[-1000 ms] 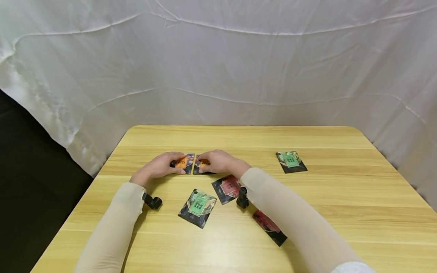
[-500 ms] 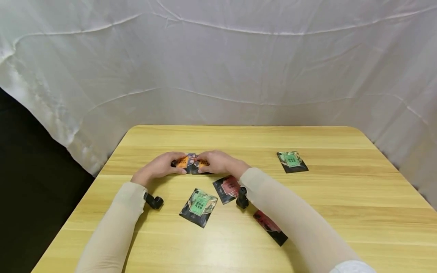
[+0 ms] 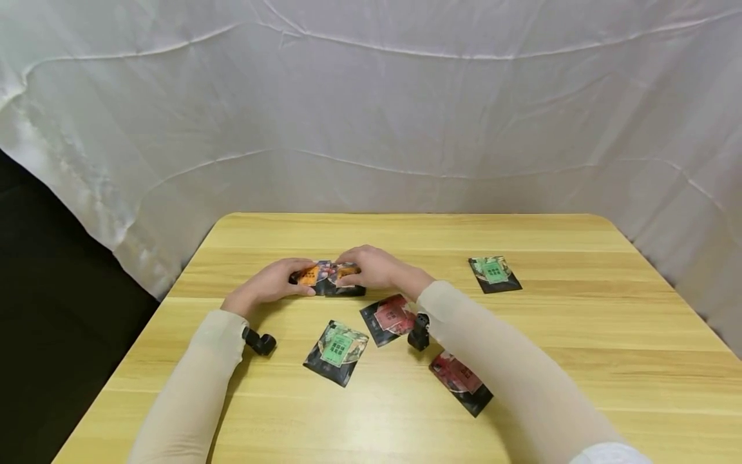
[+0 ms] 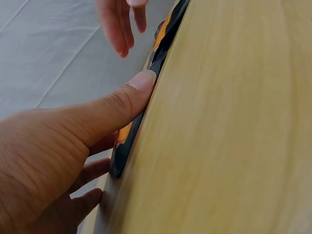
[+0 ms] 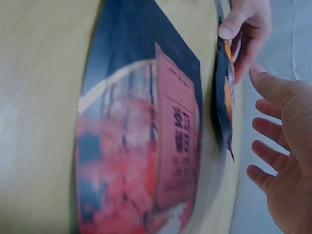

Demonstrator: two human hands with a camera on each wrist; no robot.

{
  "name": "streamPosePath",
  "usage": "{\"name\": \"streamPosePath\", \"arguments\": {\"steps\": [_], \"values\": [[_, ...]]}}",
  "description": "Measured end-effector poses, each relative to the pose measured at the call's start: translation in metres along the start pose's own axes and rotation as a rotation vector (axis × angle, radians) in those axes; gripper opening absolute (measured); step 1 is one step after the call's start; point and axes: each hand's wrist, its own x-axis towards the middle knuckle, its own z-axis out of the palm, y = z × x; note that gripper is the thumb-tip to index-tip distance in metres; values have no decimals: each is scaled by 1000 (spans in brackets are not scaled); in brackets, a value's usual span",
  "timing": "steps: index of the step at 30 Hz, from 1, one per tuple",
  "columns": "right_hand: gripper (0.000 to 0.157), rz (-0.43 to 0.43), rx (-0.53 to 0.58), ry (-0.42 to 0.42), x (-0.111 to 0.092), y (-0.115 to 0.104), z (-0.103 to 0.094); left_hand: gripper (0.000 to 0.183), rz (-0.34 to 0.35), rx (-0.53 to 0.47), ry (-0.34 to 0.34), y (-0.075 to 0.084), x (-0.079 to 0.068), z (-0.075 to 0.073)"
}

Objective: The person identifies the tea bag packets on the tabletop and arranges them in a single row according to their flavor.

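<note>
The left hand (image 3: 272, 281), thumb and fingers bent, grips the left orange packet (image 3: 309, 276); the right hand (image 3: 378, 267), fingers loosely parted and holding nothing, hovers just over the right orange packet (image 3: 349, 292). Both packets lie side by side, seemingly touching, toward the far left of the bench (image 3: 580, 316). The step in hand appears to be alignment of this pair; the next move calls for a release that shifts neither. Nearer lie two red packets (image 3: 384, 322) and a green packet (image 3: 336, 353); a second green packet (image 3: 494, 274) lies far right.
</note>
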Motion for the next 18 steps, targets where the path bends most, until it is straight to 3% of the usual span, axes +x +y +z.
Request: {"name": "streamPosePath", "arguments": {"steps": [9,18], "values": [[56,15,13,24,-17,0,-15,79,18,-3,4,0,-2,-3],[59,16,60,1,-38,0,-16,78,-2,-5,0,-1,-5,-2]]}}
